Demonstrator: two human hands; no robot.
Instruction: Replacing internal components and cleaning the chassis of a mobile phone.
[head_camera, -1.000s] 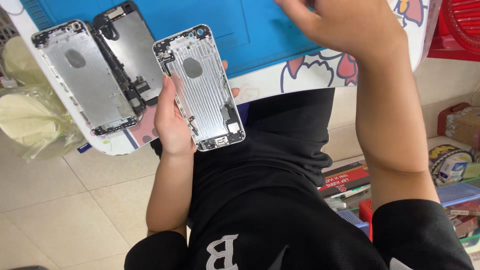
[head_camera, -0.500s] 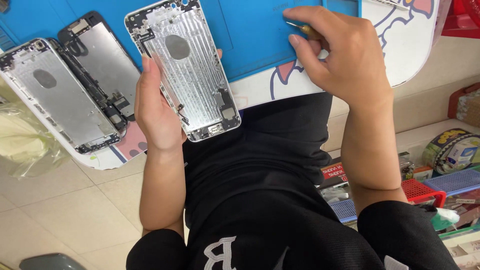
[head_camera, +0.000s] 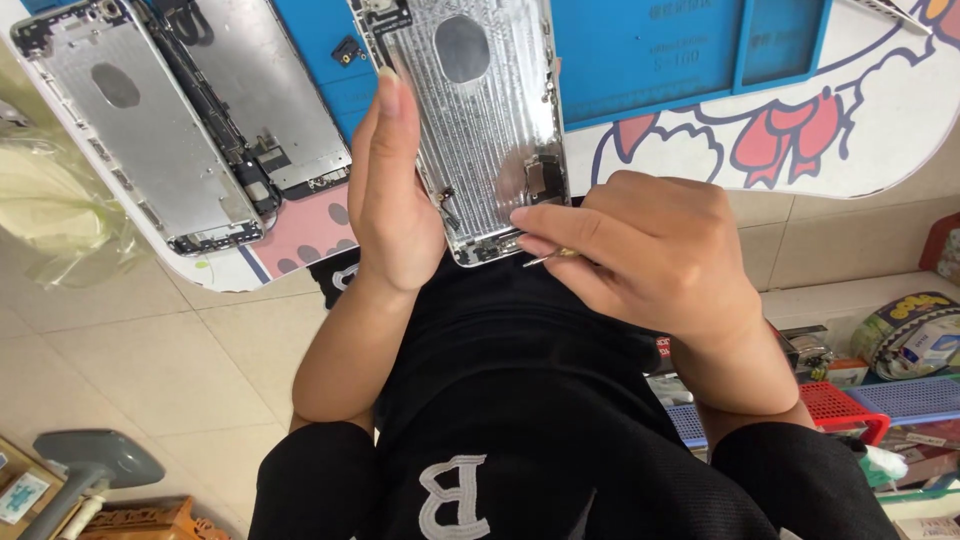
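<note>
The left hand (head_camera: 395, 190) is gripping a stripped silver phone housing (head_camera: 470, 120) along its left edge, inner side facing up, holding it just above the near rim of the bench (head_camera: 880, 150) and over the person's lap. The right hand (head_camera: 650, 255), which half a second earlier was up on the blue work mat (head_camera: 660, 50) picking something up, has now come down to the lower end of the housing; its grip is pinched around a thin metal tool (head_camera: 548, 257), apparently tweezers or a fine driver, with the tip pointing at the bottom edge near a small part. The housing has also been drawn closer and lower in view than before. So the reaching appears finished and fine work on the housing's bottom end seems under way. Two more opened phone shells (head_camera: 150, 150) are lying to the left on the bench.
</note>
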